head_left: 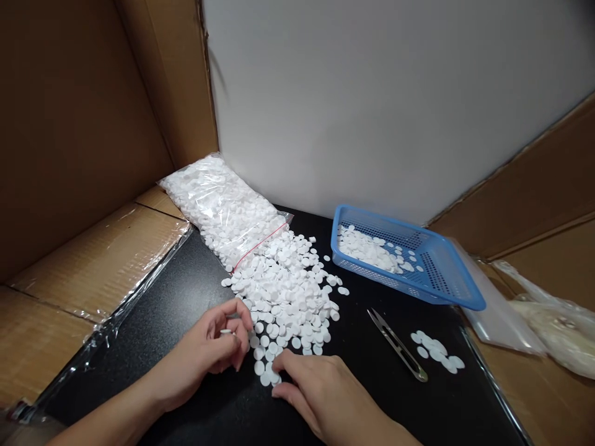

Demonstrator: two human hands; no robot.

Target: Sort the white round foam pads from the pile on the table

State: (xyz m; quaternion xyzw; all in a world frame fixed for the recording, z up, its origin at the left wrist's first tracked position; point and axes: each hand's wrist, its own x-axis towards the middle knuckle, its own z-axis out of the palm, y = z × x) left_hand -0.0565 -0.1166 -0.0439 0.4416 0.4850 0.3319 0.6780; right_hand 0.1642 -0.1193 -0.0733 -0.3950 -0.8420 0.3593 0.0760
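Nearest me, my right hand lies flat and grips nothing, its fingertips resting on the near edge of the pile of white discs, seemingly to slide singles loose. My left hand, just beside it, pinches one white disc between thumb and fingertips, lifted clear of the black tabletop. That pile spills from the mouth of the clear zip bag, within easy reach, while thread snips and blue basket sit apart on the right.

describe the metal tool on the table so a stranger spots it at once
Find the blue basket on the black table. In front of it, between the big disc pile and a small disc cluster, lie thin snips. They alone are long and metallic, not round and white.
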